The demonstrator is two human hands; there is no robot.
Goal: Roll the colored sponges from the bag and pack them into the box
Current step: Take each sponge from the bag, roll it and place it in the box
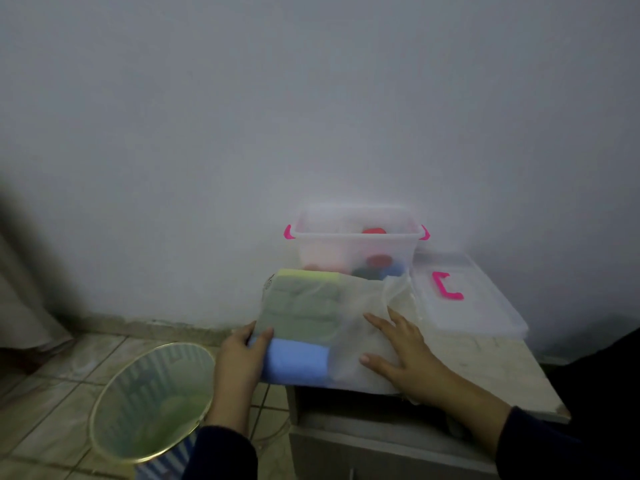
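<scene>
Blue sponge [294, 363] lay crosswise at bag [346, 317] near edge, long axis left-right. Left hand [242, 355] nearer, gripped its left end. Right hand [398, 344] spread flat on bag. Box [356, 244] beyond.

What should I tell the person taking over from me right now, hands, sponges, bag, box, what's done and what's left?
Left hand grips the bag's left end at the blue sponge. Right hand lies flat on the bag.
Green sponges are in the bag, on the table.
The box behind stands open, a few rolled sponges inside; its lid lies to the right.
Left: roll and pack the bagged sponges.
</scene>
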